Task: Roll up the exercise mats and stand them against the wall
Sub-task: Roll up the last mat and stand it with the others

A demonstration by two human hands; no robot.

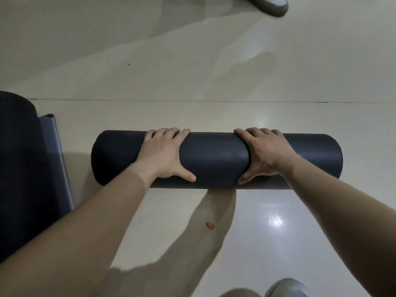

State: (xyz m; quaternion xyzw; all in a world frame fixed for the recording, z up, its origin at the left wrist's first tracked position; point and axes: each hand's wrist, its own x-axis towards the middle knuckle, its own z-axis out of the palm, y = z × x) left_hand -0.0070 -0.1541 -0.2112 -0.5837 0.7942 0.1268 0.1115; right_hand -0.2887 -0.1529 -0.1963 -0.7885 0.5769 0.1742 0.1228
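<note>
On the pale glossy floor (214, 71), directly below the person, the rolled mat (214, 159) lies on its side as one tight, dark cylinder with no loose tail showing. The left hand (165, 155) and the right hand (265, 155) sit on it a little apart, either side of its middle. The fingers (169, 132) of each hand curl over the far side and the thumbs press the near side, so both hands are grasping the roll.

Rolling this mat looks finished. It has yet to be lifted, carried and stood on end, and no wall can be made out in this view.

At the left edge a second mat (19, 168) of the same dark colour lies near the roll without touching it. Most of it looks spread out, with a curved end at the top, so it probably needs rolling too, though how much of it is rolled cannot be told. By that reckoning, roughly half the work or more remains.
</note>
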